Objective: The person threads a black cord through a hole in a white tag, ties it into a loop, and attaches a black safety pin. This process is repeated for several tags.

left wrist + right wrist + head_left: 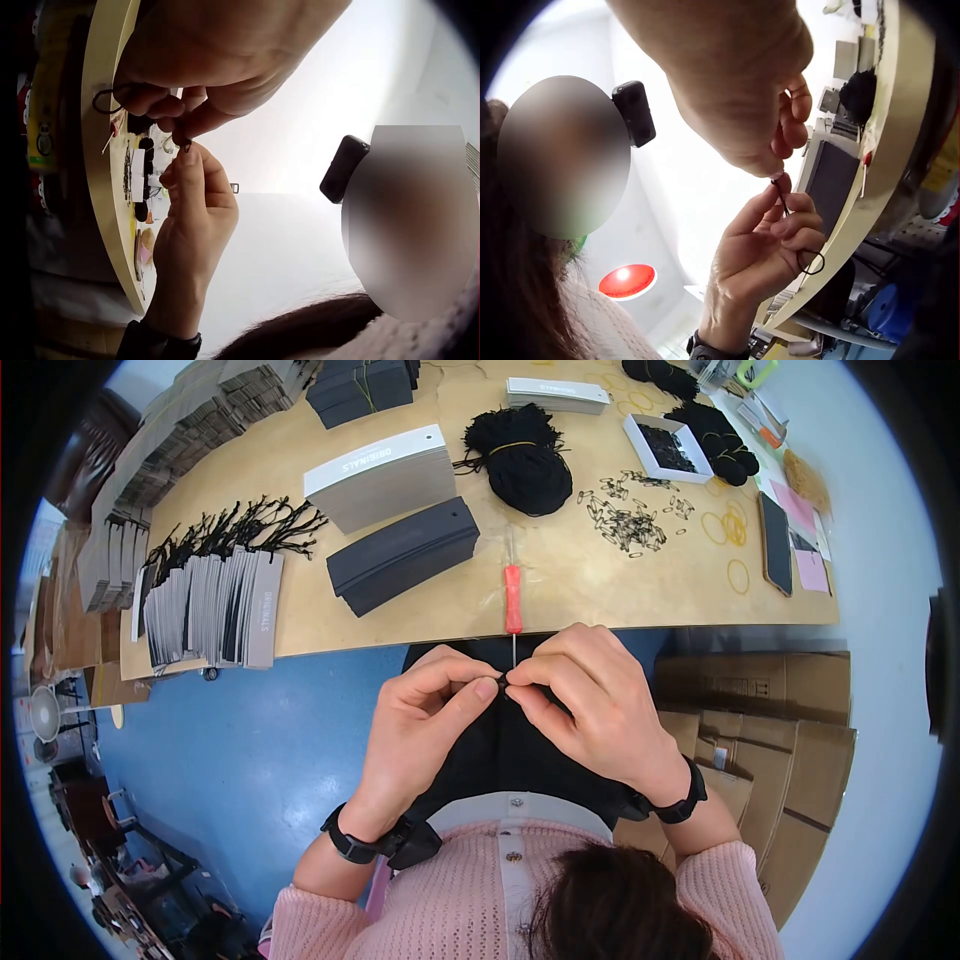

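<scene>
Both hands meet in front of the table edge. The left hand (425, 715) pinches a small piece of black cord (781, 196) between thumb and index finger; a loop of it hangs by the curled fingers in the right wrist view. The right hand (592, 695) pinches the same small dark piece at its other side, fingertips almost touching the left ones. Just beyond the hands, a red-handled tool (513, 600) with a thin metal shaft lies at the table edge, its shaft pointing toward the fingers. What exactly joins between the fingertips is too small to tell.
On the table (400, 622) stand dark cards (405, 557), grey tags (385, 485) and corded tags (215, 610). Behind lie a black cord bundle (528, 465), small metal clips (632, 525), a white box (640, 452) and a phone (775, 545). Cardboard (790, 760) is at the right.
</scene>
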`<act>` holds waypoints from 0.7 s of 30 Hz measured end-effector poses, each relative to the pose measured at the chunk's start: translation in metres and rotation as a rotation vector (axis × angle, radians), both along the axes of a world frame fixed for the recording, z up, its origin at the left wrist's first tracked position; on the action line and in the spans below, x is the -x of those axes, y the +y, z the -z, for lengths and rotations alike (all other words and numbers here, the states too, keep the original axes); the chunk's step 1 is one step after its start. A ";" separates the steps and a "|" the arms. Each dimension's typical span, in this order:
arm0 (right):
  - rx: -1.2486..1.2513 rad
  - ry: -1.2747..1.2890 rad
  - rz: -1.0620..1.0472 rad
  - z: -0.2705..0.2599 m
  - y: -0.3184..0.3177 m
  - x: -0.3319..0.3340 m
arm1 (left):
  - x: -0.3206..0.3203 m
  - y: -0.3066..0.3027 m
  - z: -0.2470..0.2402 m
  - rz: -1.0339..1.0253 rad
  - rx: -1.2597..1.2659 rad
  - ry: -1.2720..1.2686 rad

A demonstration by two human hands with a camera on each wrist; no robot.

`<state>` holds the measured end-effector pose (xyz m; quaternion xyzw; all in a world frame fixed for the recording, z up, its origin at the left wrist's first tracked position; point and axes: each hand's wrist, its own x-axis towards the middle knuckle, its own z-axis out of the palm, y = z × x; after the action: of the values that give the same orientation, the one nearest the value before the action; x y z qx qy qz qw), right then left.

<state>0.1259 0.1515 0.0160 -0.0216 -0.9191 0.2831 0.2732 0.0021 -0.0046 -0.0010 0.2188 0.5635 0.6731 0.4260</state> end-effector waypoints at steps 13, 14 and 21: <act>0.234 -0.084 0.041 0.005 -0.005 0.005 | -0.001 0.000 0.000 0.011 0.088 0.294; 0.300 -0.092 0.052 0.006 -0.006 0.005 | -0.001 0.001 -0.003 0.020 0.105 0.251; 0.273 -0.084 0.058 0.007 -0.006 0.006 | -0.004 0.005 -0.001 0.011 0.082 0.052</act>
<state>0.1200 0.1451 0.0086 -0.0971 -0.8818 0.3961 0.2370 0.0056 0.0008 0.0004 0.2216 0.6005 0.6412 0.4234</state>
